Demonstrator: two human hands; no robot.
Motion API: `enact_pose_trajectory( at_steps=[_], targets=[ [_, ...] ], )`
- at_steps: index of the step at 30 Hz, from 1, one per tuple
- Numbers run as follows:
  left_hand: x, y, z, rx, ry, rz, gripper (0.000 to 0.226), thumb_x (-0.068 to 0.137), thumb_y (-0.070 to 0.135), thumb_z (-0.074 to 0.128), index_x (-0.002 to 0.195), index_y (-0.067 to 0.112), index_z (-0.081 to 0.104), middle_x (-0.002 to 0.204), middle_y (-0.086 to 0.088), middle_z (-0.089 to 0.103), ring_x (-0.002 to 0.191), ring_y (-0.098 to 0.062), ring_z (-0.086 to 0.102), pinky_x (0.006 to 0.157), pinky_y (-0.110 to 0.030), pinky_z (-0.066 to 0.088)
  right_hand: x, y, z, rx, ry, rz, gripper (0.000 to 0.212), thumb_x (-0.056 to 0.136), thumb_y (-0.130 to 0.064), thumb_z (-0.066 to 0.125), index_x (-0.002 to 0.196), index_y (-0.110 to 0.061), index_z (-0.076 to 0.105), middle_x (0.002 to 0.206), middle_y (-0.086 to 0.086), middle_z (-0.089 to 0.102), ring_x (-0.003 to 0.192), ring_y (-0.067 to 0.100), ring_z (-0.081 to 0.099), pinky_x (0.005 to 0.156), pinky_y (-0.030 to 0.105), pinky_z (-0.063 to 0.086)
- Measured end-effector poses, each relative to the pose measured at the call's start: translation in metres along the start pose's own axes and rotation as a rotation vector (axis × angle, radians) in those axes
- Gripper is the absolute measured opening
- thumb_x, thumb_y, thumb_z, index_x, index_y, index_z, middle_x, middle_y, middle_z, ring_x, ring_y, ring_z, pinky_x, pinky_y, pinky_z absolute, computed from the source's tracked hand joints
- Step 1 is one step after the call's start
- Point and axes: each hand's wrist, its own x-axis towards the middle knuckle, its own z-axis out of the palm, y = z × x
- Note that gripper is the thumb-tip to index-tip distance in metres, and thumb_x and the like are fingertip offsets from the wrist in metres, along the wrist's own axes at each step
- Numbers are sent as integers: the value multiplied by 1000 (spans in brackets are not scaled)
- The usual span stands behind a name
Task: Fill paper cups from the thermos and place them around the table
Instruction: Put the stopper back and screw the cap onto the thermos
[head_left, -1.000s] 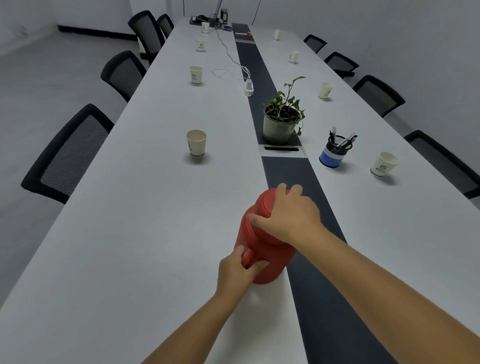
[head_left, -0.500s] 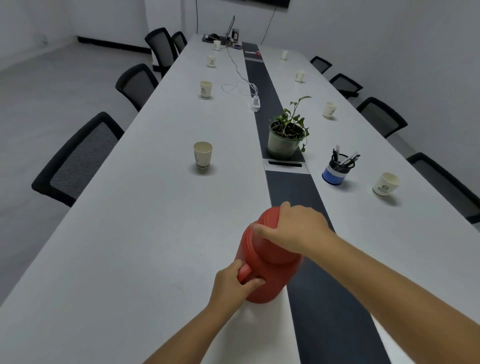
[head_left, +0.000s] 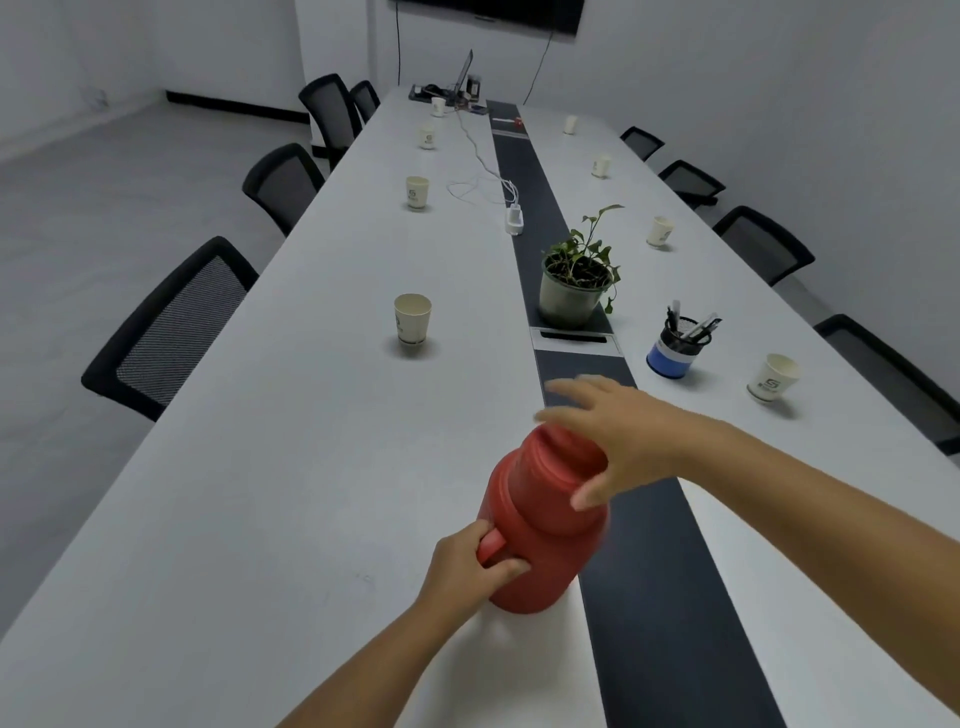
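A potted plant (head_left: 575, 280) stands on the dark centre strip (head_left: 670, 571) of the long white desk (head_left: 260, 493) — a blue pen holder (head_left: 675, 349) just right of it. White cables (head_left: 480, 179) run to a laptop (head_left: 464, 73) at the far end; black chairs (head_left: 171, 327) line both sides.

The thermos (head_left: 540, 519) was plain red. The table (head_left: 260, 467) was white with a dark centre stripe (head_left: 654, 571). The pen holder (head_left: 670, 358) was blue-banded.
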Motion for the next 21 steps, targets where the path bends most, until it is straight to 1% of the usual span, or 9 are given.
enact_pose_trajectory(
  at_steps=[1,3,7,9,10,12,14,18,21],
  targets=[
    [0,0,0,0,-2,2,39,66,21,77,55,24,40,53,12,41,48,-2,36,49,-10,33,-1,0,0,25,-72,-67,85,66,-49,70,136,-37,22,149,-4,14,133,26,22,103,43,34],
    [0,-1,0,0,-7,1,38,67,21,77,56,23,41,54,12,42,51,-3,36,50,-10,33,1,-4,8,34,-66,-63,85,64,-48,72,133,-35,24,132,1,34,115,25,43,91,38,44],
    [1,0,-1,-1,-20,2,34,67,22,76,59,21,43,56,10,44,52,-3,37,50,-11,34,10,-20,8,-61,128,257,72,70,-80,30,77,-10,48,67,-2,46,68,20,52,59,31,41],
    [0,0,-1,-4,-20,7,36,67,22,76,58,22,42,55,11,43,51,-3,36,50,-11,33,11,-12,-1,-84,61,240,72,71,-78,28,77,-11,52,82,3,57,71,18,51,61,30,42],
    [0,0,-1,1,-21,8,36,67,22,76,58,22,42,55,11,43,52,-3,36,50,-11,33,11,-5,-3,-40,40,150,66,71,-74,40,95,-15,53,108,5,57,89,19,52,74,34,46],
    [0,0,-1,8,-23,10,36,67,22,77,58,23,42,55,12,43,52,-2,37,50,-10,34,6,-1,-5,20,-49,-71,78,67,-55,66,132,-31,31,146,-1,25,128,22,31,100,42,38],
    [1,1,-2,2,-20,8,38,66,22,77,56,25,41,54,13,43,50,-2,37,50,-10,34,6,-5,1,-14,-112,-130,87,64,-44,73,135,-37,23,144,-3,23,125,24,33,96,40,41],
    [1,2,-2,-18,-49,7,41,65,19,78,53,28,39,51,15,42,46,3,42,49,-7,34,12,-18,1,-193,114,114,69,75,-72,38,99,-10,54,78,0,50,73,21,51,62,32,43],
    [0,1,-2,-16,-47,12,41,65,19,78,53,28,40,51,15,42,47,5,43,49,-7,33,13,1,0,-107,-41,44,75,68,-71,50,125,-23,40,127,2,47,105,23,51,84,36,46]
  ],
)
